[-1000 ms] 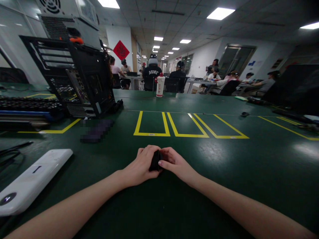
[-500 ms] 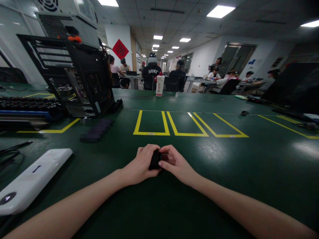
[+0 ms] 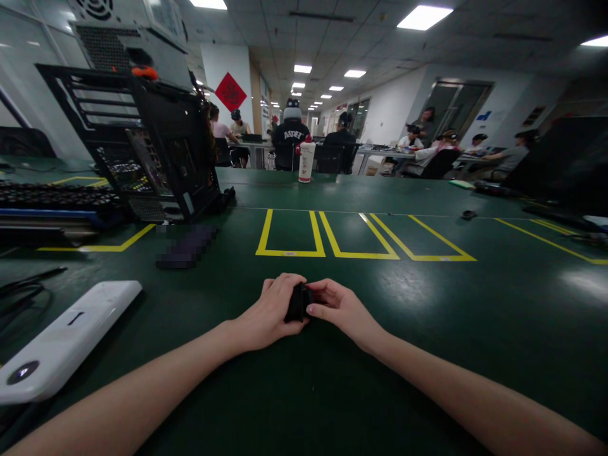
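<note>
A small black object (image 3: 295, 304) lies between my hands, low over the green table (image 3: 427, 310), in the middle of the head view. My left hand (image 3: 272, 312) is wrapped round its left side, thumb below and fingers over the top. On its right end, the thumb and fingers of my right hand (image 3: 339, 309) pinch a dark part. My palm and fingers hide much of the object, so I cannot make out what it is.
Beyond my hands, yellow tape outlines (image 3: 291, 253) mark the table. A white device (image 3: 71, 335) and a dark flat item (image 3: 187, 246) lie left, near an open computer case (image 3: 166, 139). A cup (image 3: 306, 161) stands farther back. Several people sit beyond.
My right hand has shifted slightly right, and a little more of the black object shows between my hands. My left hand keeps its grip.
</note>
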Demonstrator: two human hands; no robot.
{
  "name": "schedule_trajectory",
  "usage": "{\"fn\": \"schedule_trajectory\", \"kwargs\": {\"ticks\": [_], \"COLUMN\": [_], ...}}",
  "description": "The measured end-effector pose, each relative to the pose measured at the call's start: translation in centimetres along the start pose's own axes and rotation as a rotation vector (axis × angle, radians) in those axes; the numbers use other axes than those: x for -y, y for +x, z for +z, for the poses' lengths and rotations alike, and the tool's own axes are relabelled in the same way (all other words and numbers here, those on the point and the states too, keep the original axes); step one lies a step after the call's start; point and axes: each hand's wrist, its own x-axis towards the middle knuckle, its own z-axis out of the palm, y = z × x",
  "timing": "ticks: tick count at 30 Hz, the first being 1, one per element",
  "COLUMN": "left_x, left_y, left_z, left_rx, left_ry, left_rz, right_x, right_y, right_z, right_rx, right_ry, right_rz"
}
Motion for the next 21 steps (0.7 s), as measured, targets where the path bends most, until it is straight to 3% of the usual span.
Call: {"fn": "schedule_trajectory", "kwargs": {"ticks": [9,13,17,21], "left_x": [0.0,0.1,0.2,-0.5], "left_y": [-0.1,-0.3,-0.4,-1.1], "left_z": [0.1,0.4,0.9,0.6], "left_rx": [-0.014,-0.007,-0.045,-0.029], "left_ry": [0.046,0.101,0.151,0.149], "left_rz": [0.044,0.077,0.108,0.121], "right_x": [0.1,0.2,0.7,1.2], "right_y": [0.6,0.8,0.4,-0.7], "right_z": [0.8,0.4,0.4,1.4], "right_rx": [-0.046,0.0,0.043,0.001], "right_ry": [-0.004,-0.004,0.005,-0.046], "right_rz": [0.036,0.072,0.086,0.05]}}
